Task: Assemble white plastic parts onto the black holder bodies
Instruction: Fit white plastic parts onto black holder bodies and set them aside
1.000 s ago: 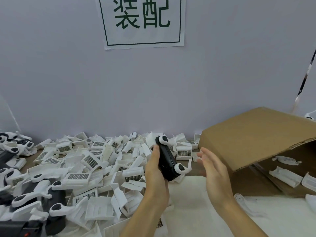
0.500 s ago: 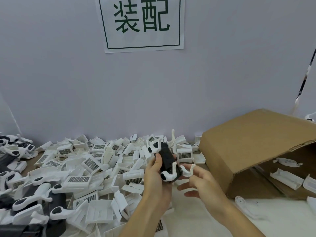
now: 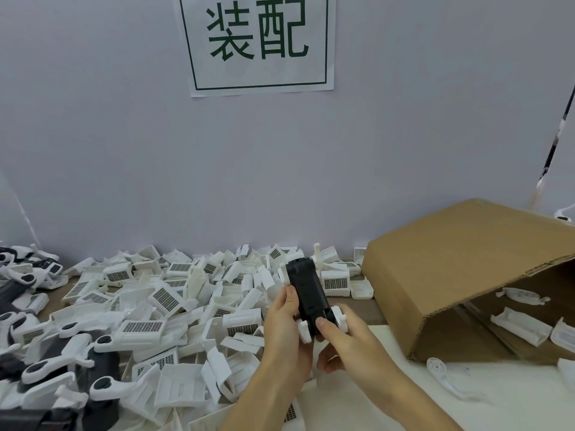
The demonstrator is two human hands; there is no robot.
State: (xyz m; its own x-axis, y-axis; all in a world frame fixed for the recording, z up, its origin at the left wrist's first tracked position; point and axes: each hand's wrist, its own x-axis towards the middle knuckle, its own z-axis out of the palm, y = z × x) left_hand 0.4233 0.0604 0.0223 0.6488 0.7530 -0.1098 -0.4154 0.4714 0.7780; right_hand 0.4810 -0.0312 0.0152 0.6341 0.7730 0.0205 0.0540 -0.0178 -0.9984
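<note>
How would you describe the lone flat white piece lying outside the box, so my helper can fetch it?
Start at the tipped brown cardboard box on the right. On the pale tabletop just in front of its open mouth lies a thin white plastic arm. Unlike the chunky white trays inside the box, it lies flat and alone, with a round spoked end and a curved tail.

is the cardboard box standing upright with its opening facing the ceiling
No, the cardboard box lies tipped on its side, its opening facing right toward the camera with white parts visible inside.
</note>
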